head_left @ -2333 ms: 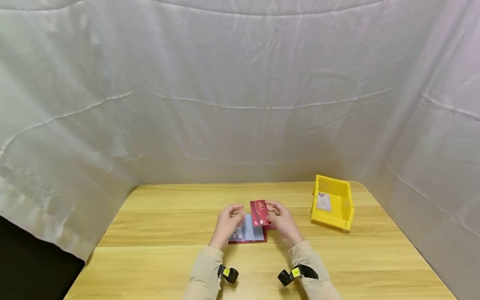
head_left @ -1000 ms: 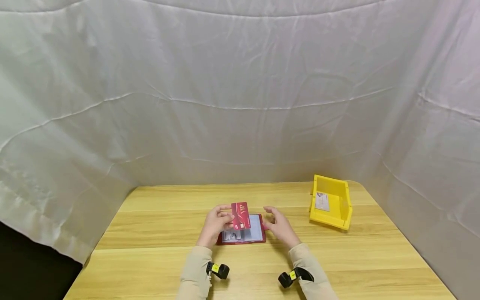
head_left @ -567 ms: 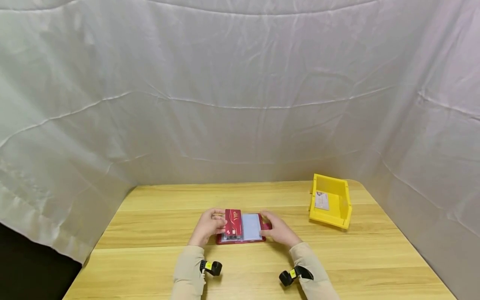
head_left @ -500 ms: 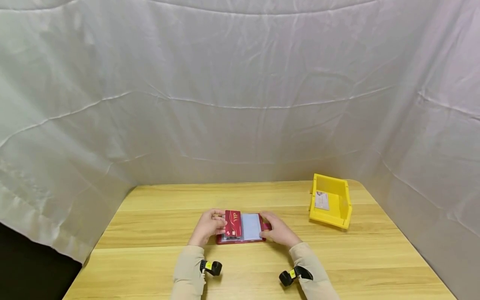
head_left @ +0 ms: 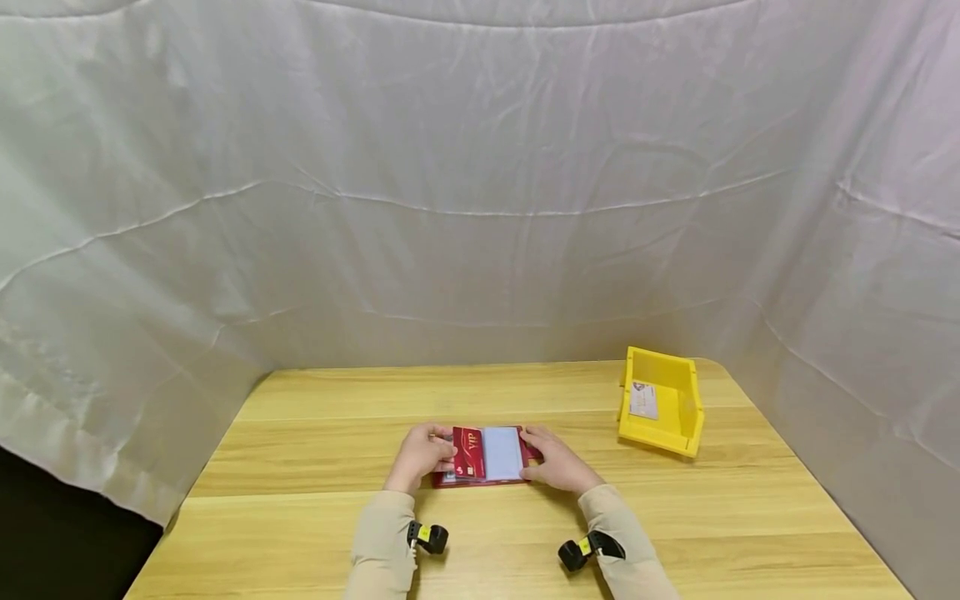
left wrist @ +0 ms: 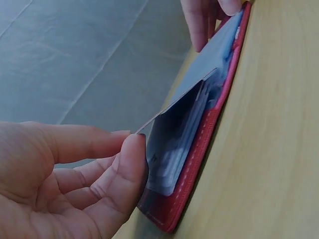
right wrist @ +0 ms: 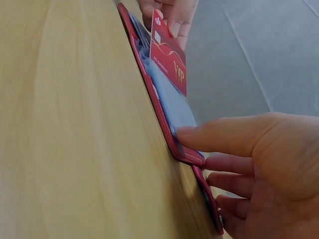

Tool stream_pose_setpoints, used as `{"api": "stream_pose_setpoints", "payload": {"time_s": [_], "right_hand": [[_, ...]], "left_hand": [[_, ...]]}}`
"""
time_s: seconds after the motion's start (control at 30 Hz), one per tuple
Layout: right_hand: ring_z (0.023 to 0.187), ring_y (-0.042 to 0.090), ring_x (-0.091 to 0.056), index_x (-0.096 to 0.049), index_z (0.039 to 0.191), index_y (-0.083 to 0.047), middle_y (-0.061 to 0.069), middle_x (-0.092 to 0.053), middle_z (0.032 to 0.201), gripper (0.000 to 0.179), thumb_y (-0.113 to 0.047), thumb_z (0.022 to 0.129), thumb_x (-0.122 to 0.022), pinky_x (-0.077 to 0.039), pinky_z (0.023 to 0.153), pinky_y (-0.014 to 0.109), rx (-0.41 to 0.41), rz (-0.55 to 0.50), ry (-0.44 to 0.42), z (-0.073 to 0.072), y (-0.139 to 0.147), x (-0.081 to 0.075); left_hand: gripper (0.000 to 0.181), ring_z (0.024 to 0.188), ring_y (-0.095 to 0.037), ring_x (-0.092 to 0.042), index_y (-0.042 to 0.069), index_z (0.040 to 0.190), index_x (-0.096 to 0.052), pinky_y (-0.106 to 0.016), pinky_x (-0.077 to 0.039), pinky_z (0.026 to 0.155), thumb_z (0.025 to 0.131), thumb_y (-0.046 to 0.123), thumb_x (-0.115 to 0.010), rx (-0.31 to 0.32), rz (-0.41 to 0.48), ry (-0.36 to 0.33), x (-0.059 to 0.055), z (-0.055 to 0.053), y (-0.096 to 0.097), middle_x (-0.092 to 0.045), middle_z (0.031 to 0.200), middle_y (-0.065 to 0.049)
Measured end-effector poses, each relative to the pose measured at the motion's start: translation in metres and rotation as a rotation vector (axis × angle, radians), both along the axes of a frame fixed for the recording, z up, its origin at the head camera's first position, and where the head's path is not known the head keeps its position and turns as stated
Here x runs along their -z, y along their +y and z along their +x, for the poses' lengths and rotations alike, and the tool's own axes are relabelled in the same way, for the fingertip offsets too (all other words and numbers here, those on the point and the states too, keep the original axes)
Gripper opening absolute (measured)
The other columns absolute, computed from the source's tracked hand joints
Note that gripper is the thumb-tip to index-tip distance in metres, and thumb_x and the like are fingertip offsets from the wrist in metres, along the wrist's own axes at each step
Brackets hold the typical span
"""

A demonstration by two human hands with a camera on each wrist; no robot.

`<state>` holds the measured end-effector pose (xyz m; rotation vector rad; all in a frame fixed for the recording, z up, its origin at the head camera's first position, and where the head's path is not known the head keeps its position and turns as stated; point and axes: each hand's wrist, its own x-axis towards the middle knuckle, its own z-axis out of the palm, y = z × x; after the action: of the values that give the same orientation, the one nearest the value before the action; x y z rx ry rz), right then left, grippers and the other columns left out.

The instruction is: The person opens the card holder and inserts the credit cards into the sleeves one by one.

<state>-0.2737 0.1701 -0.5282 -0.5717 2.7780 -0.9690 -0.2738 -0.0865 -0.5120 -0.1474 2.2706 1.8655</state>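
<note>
My left hand (head_left: 420, 457) pinches a red VIP card (head_left: 468, 453) between thumb and fingertips. The card slants over the left half of an open red card holder (head_left: 504, 454), which lies on the table. In the left wrist view, the card's far edge is right at the clear plastic sleeves (left wrist: 204, 64). A card with a picture shows beneath it in the left-hand sleeves. My right hand (right wrist: 279, 169) grips the holder's right edge, thumb on the sleeves and the other fingers along the outer edge by the red clasp strap (right wrist: 208, 201).
At the back right of the wooden table (head_left: 315, 533) stands a yellow bin (head_left: 678, 408) with a pale card (head_left: 643, 401) inside. A grey-white curtain (head_left: 480, 275) hangs behind the table and along both sides.
The VIP card passed from my right hand to my left, then moved left and down over the holder's left half. My right hand came down onto the holder's right edge.
</note>
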Motion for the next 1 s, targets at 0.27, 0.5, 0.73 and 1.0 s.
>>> {"api": "stream_pose_setpoints", "payload": {"time_s": [0.27,0.5,0.73,1.0], "right_hand": [[0.143,0.045,-0.03,-0.045,0.141,0.007,0.025,-0.038,0.152,0.07,-0.017,0.082,-0.074,-0.026,0.118,0.058,-0.007,0.019,-0.013,-0.002,0.002,0.002],[0.143,0.045,-0.031,-0.046,0.14,0.006,0.024,-0.039,0.151,0.07,-0.017,0.082,-0.075,-0.027,0.118,0.058,-0.002,0.021,-0.006,-0.002,0.001,0.002],[0.143,0.045,-0.03,-0.046,0.14,0.008,0.025,-0.04,0.151,0.07,-0.016,0.081,-0.075,-0.026,0.118,0.058,0.01,0.004,-0.015,0.0,0.0,0.0],[0.143,0.045,-0.029,-0.046,0.14,0.008,0.024,-0.041,0.15,0.07,-0.015,0.08,-0.076,-0.025,0.119,0.058,0.025,-0.009,-0.027,0.002,-0.001,-0.003]], "left_hand": [[0.034,0.061,-0.013,-0.06,-0.011,0.121,-0.058,-0.025,-0.059,0.056,0.088,-0.005,-0.06,-0.056,-0.059,0.019,-0.002,0.002,0.008,-0.062,0.082,-0.013],[0.034,0.059,-0.012,-0.059,-0.011,0.119,-0.06,-0.023,-0.057,0.053,0.086,-0.005,-0.062,-0.098,-0.137,0.049,-0.004,0.004,0.015,-0.064,0.083,-0.013],[0.033,0.058,-0.013,-0.06,-0.012,0.116,-0.061,-0.024,-0.057,0.052,0.084,-0.006,-0.063,-0.103,-0.219,0.1,-0.009,0.007,0.019,-0.065,0.081,-0.015],[0.032,0.057,-0.013,-0.061,-0.011,0.115,-0.062,-0.022,-0.056,0.051,0.083,-0.006,-0.064,-0.108,-0.247,0.116,-0.009,0.007,0.021,-0.067,0.083,-0.016]]}}
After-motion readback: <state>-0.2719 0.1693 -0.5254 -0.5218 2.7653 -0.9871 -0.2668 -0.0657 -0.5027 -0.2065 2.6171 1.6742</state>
